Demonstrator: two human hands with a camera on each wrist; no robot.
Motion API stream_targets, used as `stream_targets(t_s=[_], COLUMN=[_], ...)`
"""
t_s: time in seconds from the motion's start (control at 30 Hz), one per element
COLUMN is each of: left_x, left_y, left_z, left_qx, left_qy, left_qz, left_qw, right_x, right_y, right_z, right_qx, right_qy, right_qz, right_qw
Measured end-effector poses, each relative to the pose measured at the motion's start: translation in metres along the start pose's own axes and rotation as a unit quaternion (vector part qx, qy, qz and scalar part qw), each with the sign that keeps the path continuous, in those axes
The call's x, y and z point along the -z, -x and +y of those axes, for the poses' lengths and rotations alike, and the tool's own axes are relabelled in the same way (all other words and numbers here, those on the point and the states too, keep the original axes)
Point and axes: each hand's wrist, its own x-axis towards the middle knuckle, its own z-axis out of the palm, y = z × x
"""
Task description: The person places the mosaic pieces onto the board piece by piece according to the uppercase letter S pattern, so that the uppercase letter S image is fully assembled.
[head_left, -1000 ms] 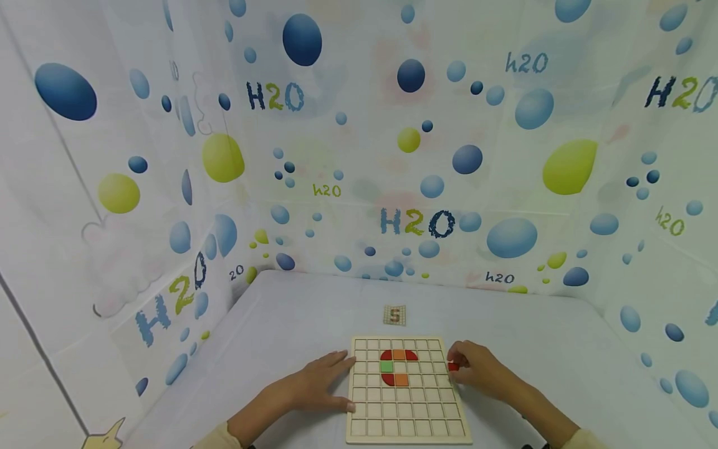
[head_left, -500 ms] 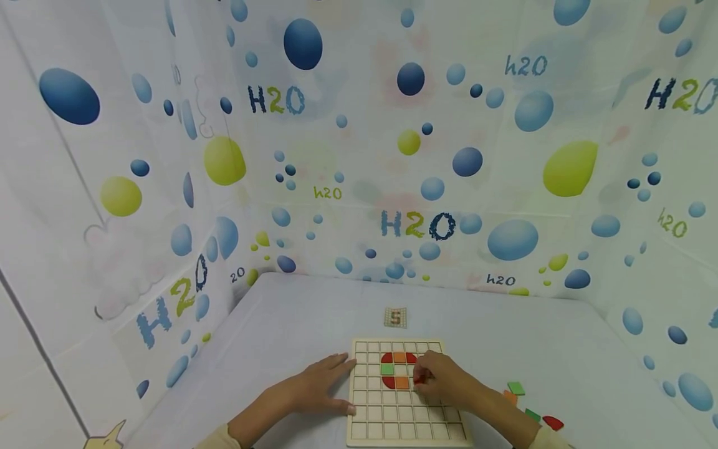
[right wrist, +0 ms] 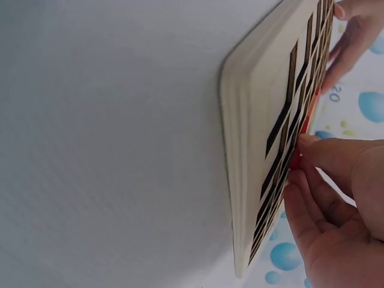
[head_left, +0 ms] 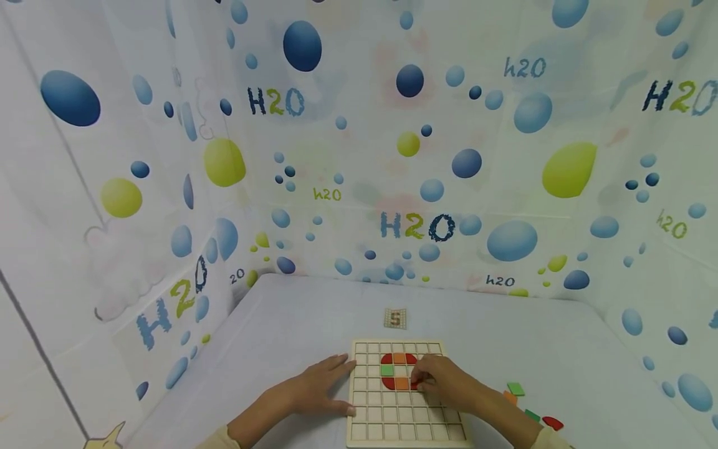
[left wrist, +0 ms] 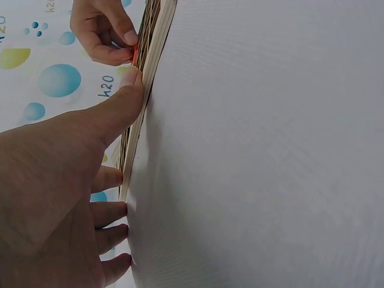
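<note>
While the left hand (head_left: 314, 385) rests straight-fingered against the board (head_left: 405, 430), the right hand (head_left: 444, 379) pinches a red piece (right wrist: 295, 159), orange tile (head_left: 401, 383) just left of that hand; piece best seated flush before release.

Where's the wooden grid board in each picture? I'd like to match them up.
Head: the wooden grid board lies at the bottom, just right of centre.
Left wrist: a thin, steep strip, left of centre, nearly edge-on.
Right wrist: a slanted slab, right of centre, reaching the top edge.
Shared landmark: the person's right grip, at the board in all three.
</note>
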Motion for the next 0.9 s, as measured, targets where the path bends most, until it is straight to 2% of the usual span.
stream_targets(t_s=[0.3,0.6,0.73,0.9], left_x=[-0.002,-0.001,0.0,0.001], left_y=[0.0,0.0,0.001,0.002], left_z=[0.0,0.002,0.003,0.004], left_qx=[0.003,0.003,0.003,0.001], left_qy=[-0.004,-0.005,-0.006,-0.001], left_qz=[0.004,0.003,0.004,0.004], left_qw=[1.0,1.0,1.0,1.0], right_x=[0.0,-0.002,-0.002,0.002], right_y=[-0.001,0.001,0.004,0.01], right_z=[0.002,0.004,0.006,0.008], right_qx=[0.032,-0.009,-0.019,-0.053], right_qy=[0.003,0.009,0.001,-0.012], right_qz=[0.002,0.011,0.014,0.023], right_qw=[0.9995,0.9999,0.9997,0.9982])
